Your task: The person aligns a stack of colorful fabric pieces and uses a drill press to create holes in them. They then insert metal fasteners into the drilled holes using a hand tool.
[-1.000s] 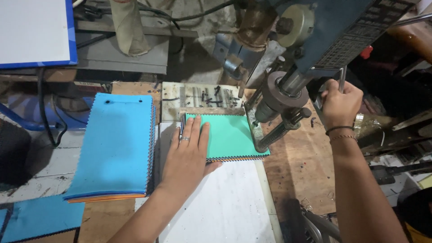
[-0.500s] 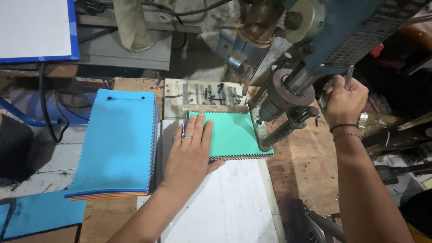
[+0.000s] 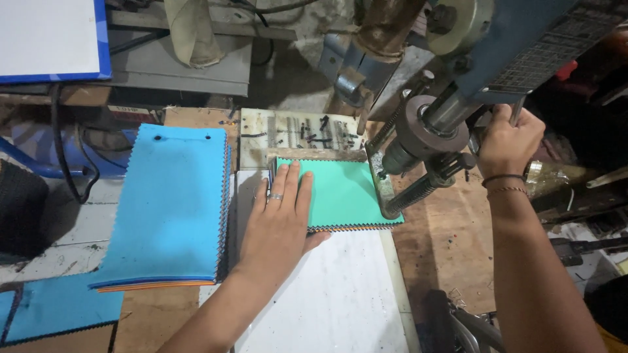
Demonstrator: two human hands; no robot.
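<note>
L hand (image 3: 280, 219) flat, R hand (image 3: 507, 140) seemingly fisted

— Under the left hand (image 3: 280, 219): the near-left corner of the green swatch stack (image 3: 340, 194), covered. Lower layers seen only as a striped edge.

— At two o'clock, inside the right hand (image 3: 507, 138): most of the lever (image 3: 517, 110), hidden by the fingers. Drill tip behind the chuck (image 3: 418, 137), not visible.

— At seven o'clock: blue cloth (image 3: 55, 307) cut by the frame.
</note>
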